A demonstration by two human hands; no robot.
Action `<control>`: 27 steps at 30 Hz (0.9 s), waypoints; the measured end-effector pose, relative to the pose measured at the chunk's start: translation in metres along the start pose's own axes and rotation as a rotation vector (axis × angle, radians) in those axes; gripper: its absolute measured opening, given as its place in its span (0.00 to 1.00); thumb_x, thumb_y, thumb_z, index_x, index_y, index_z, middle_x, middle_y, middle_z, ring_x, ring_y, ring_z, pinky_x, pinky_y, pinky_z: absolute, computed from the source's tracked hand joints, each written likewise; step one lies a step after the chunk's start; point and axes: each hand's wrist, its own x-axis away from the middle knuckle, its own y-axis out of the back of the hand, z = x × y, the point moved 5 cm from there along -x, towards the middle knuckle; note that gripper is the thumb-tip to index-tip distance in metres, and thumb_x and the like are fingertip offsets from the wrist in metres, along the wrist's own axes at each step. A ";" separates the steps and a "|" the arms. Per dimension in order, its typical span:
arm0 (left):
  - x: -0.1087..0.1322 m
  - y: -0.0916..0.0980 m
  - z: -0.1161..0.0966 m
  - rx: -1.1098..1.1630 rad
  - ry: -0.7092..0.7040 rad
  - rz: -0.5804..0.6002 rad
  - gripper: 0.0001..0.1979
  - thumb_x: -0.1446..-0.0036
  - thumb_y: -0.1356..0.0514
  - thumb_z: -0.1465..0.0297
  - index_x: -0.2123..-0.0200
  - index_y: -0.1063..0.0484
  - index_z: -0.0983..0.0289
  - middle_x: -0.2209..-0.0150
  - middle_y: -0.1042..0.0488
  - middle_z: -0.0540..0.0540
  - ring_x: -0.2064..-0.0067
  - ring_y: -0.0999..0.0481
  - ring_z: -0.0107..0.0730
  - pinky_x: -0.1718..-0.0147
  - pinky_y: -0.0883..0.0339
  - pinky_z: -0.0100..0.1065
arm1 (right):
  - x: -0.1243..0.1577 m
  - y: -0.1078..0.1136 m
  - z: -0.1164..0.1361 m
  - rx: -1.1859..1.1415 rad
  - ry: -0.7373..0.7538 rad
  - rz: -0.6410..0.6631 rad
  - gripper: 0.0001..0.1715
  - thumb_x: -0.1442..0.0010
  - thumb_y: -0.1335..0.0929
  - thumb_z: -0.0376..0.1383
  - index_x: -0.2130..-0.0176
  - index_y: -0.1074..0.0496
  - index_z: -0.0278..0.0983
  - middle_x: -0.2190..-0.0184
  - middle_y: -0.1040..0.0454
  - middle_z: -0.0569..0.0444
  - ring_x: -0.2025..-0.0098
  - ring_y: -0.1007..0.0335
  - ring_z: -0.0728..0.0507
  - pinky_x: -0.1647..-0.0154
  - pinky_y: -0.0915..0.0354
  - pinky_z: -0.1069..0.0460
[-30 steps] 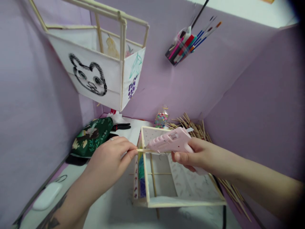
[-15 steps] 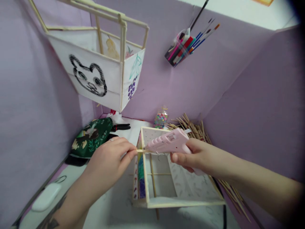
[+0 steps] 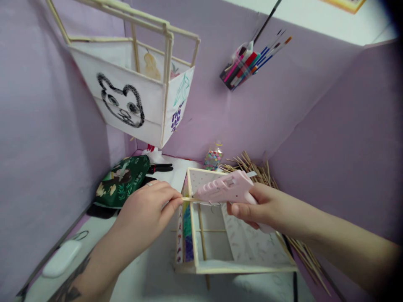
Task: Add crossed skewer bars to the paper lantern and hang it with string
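My left hand (image 3: 147, 214) pinches the end of a thin wooden stick (image 3: 188, 199) at the upper left edge of a small box frame (image 3: 220, 266) made of sticks and painted paper panels. My right hand (image 3: 261, 207) is wrapped round a pink glue gun (image 3: 225, 189). The gun's nozzle points left and meets the stick right at my left fingertips. The frame lies on the white table just below both hands.
A larger paper lantern (image 3: 132, 96) with a drawn bear face hangs at upper left. A pen holder (image 3: 245, 63) is fixed to the purple back wall. A green pouch (image 3: 121, 181), black pliers (image 3: 160, 168), a bead bag (image 3: 212, 158) and a stick pile (image 3: 252, 167) lie behind. A white mouse (image 3: 61, 258) sits at lower left.
Nearly nothing has changed. Both hands keep their hold and the view has shifted slightly.
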 end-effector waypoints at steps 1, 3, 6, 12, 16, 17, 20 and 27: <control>0.000 0.000 0.000 -0.002 -0.001 0.000 0.12 0.37 0.47 0.66 0.67 0.26 0.60 0.69 0.27 0.49 0.62 0.31 0.32 0.63 0.40 0.34 | 0.001 0.000 0.000 0.002 0.003 -0.006 0.26 0.45 0.33 0.56 0.66 0.33 0.36 0.81 0.38 0.59 0.80 0.45 0.52 0.80 0.49 0.56; 0.000 0.000 0.000 -0.002 -0.004 0.001 0.11 0.37 0.47 0.66 0.67 0.26 0.60 0.69 0.27 0.49 0.62 0.31 0.32 0.63 0.40 0.34 | 0.002 0.000 0.000 0.006 0.003 -0.021 0.26 0.45 0.33 0.56 0.62 0.33 0.36 0.80 0.38 0.60 0.79 0.44 0.51 0.80 0.48 0.56; 0.001 0.000 -0.001 0.005 -0.002 0.000 0.11 0.37 0.47 0.66 0.67 0.26 0.60 0.68 0.27 0.49 0.62 0.31 0.32 0.63 0.40 0.34 | 0.004 -0.001 -0.001 0.006 0.011 -0.032 0.27 0.45 0.32 0.56 0.61 0.33 0.36 0.80 0.38 0.60 0.78 0.44 0.51 0.79 0.47 0.56; 0.001 0.001 -0.001 -0.002 -0.002 -0.001 0.11 0.37 0.47 0.67 0.68 0.26 0.60 0.68 0.27 0.49 0.62 0.31 0.33 0.63 0.40 0.35 | 0.002 -0.003 -0.005 0.003 0.011 -0.029 0.29 0.47 0.33 0.59 0.66 0.34 0.37 0.80 0.41 0.60 0.78 0.46 0.51 0.79 0.49 0.56; 0.001 0.001 -0.001 -0.005 -0.003 0.001 0.11 0.37 0.47 0.66 0.68 0.26 0.60 0.68 0.27 0.50 0.62 0.30 0.33 0.62 0.40 0.35 | 0.001 -0.003 -0.006 -0.016 0.030 -0.024 0.29 0.47 0.33 0.60 0.65 0.34 0.37 0.79 0.41 0.60 0.77 0.46 0.51 0.79 0.48 0.56; 0.001 0.001 -0.001 -0.004 -0.004 0.001 0.12 0.37 0.47 0.66 0.68 0.26 0.61 0.68 0.27 0.50 0.62 0.30 0.33 0.62 0.40 0.35 | 0.001 -0.003 -0.007 -0.014 0.024 -0.021 0.29 0.48 0.33 0.60 0.65 0.34 0.37 0.79 0.41 0.60 0.77 0.46 0.51 0.79 0.48 0.56; 0.001 0.001 -0.001 -0.003 -0.008 -0.004 0.12 0.37 0.48 0.67 0.68 0.26 0.61 0.68 0.27 0.50 0.62 0.31 0.33 0.62 0.40 0.35 | 0.003 -0.003 -0.007 -0.013 0.022 -0.011 0.30 0.48 0.33 0.60 0.66 0.34 0.37 0.79 0.41 0.60 0.77 0.46 0.51 0.79 0.48 0.56; 0.002 0.001 -0.001 -0.007 -0.010 -0.012 0.11 0.37 0.47 0.67 0.68 0.27 0.60 0.68 0.27 0.49 0.62 0.31 0.32 0.63 0.40 0.34 | 0.004 -0.006 -0.007 0.029 0.054 0.023 0.30 0.47 0.34 0.62 0.70 0.36 0.37 0.80 0.44 0.61 0.78 0.50 0.52 0.79 0.51 0.56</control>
